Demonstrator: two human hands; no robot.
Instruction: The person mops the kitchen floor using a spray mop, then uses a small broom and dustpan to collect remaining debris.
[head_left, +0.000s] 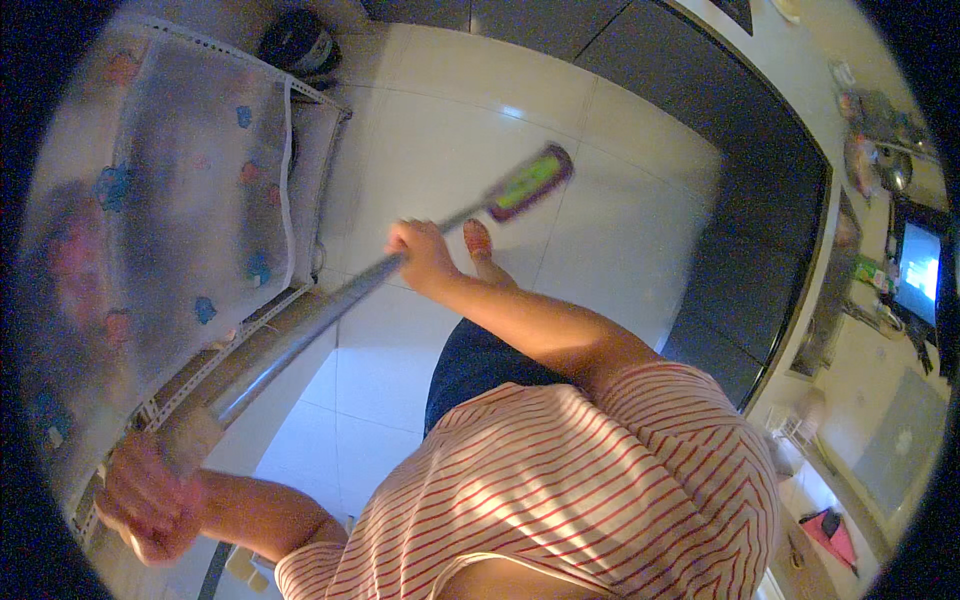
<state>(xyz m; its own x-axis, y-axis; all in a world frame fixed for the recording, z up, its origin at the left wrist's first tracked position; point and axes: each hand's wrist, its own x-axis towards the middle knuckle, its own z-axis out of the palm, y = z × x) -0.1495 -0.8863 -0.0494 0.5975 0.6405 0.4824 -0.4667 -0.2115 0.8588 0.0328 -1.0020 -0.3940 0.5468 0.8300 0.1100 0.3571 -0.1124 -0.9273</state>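
A long metal-looking handle (300, 330) runs diagonally from lower left to upper centre and belongs to what looks like a flat mop. Its head (529, 184) is a narrow rectangle, green in the middle with a dark purplish rim, blurred; whether it touches the floor I cannot tell. My right hand (424, 259) is closed around the shaft, on the stretch nearer the head. At the handle's other end, my left hand (150, 495) has its fingers curled around it, also blurred. One foot (478, 240) in a reddish-brown shoe or slipper shows just below the mop head.
Pale floor tiles (420, 150) are bordered by dark tiles (750, 225). At left, a perforated metal shelf frame (217, 360) carries a translucent patterned cover (202, 187). A black round container (300, 45) stands behind it. The right-hand counter (855, 375) holds a lit screen (919, 262) and clutter.
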